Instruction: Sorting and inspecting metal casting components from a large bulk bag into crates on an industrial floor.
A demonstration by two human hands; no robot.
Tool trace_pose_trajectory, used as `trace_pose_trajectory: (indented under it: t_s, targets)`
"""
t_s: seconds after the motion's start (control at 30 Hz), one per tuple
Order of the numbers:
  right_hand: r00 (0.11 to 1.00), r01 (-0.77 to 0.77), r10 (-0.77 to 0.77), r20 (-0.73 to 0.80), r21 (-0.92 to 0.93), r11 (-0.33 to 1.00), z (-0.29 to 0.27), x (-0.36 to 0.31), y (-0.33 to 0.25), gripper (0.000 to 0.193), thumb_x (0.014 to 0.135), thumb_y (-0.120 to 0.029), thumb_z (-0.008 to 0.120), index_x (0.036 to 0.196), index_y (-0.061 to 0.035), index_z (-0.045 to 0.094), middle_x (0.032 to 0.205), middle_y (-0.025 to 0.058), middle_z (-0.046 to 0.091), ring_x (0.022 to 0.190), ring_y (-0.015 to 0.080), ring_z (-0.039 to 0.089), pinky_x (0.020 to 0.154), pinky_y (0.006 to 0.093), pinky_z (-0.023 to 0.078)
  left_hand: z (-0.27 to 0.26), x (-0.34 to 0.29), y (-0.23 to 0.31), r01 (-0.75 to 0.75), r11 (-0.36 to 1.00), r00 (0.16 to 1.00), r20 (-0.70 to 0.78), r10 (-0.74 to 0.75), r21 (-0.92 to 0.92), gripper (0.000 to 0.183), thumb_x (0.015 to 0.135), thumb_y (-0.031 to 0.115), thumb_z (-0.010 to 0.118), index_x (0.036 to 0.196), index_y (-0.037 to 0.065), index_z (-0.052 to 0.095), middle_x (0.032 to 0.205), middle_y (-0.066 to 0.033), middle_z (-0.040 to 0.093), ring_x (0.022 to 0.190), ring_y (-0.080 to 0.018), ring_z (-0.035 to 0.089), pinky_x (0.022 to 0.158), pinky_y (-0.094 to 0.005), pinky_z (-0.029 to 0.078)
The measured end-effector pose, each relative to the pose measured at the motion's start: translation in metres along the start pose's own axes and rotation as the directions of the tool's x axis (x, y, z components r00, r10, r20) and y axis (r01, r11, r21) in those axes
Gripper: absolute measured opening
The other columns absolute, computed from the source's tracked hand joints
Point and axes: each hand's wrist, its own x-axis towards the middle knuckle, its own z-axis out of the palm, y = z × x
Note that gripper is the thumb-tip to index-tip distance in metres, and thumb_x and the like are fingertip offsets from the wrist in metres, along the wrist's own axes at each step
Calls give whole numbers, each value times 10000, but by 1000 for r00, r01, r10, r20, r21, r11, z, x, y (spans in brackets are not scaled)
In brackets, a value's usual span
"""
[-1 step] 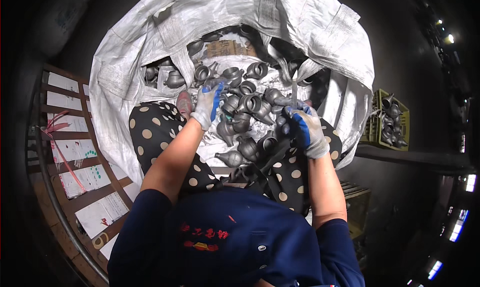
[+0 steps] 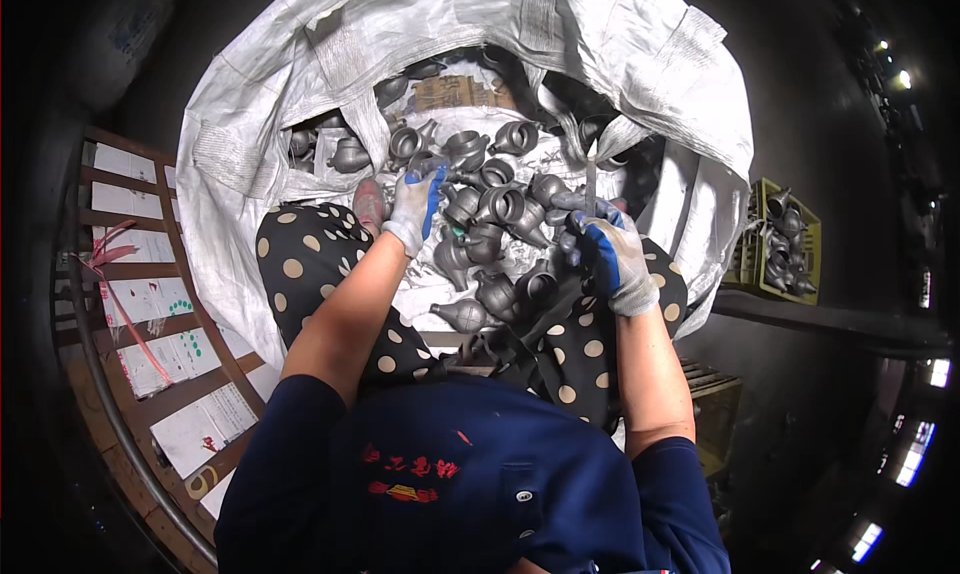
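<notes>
Our right grip [image 2: 610, 254] is curled around a slim tool [image 2: 590, 186], its tip pointing away from us. Our left grip [image 2: 416, 206] is beside the gray metal parts [image 2: 500, 206] heaped on the white sack [image 2: 450, 19]; whether it holds one, we cannot tell.

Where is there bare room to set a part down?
Bare white sheet shows between the left forearm and the nearest grey parts, and between the brown cardboard and the parts below it. The middle, between left hand and right hand, is crowded.
</notes>
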Motion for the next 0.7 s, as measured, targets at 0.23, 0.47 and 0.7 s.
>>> trace_pose_trajectory:
  t_s: [0.23,0.47,0.7]
  targets:
    - [994,-106,104,26,87,991,8,11,-5,448,920,-142,505,1331,6,407,807,56,633,441,42,440,389,175,330,45,27,-81,-13,323,991,-31,132,946,308,811,158,655,1108,89,610,976,-87,662,897,-219,634,822,-344,501]
    - [990,-109,118,-71,119,987,11,14,-1,422,940,-196,511,1300,17,453,851,54,652,500,49,504,429,183,378,50,59,-123,-480,-672,853,119,-508,564,640,810,365,540,1388,149,372,1430,-117,363,1352,-285,292,1105,-516,193]
    - [993,-85,97,-74,151,985,0,25,3,404,932,-170,514,1283,25,467,807,36,634,440,46,459,366,168,329,56,86,-90,-229,-512,939,50,-340,828,296,844,203,518,1081,68,632,1147,-81,629,1100,-220,574,924,-347,445]
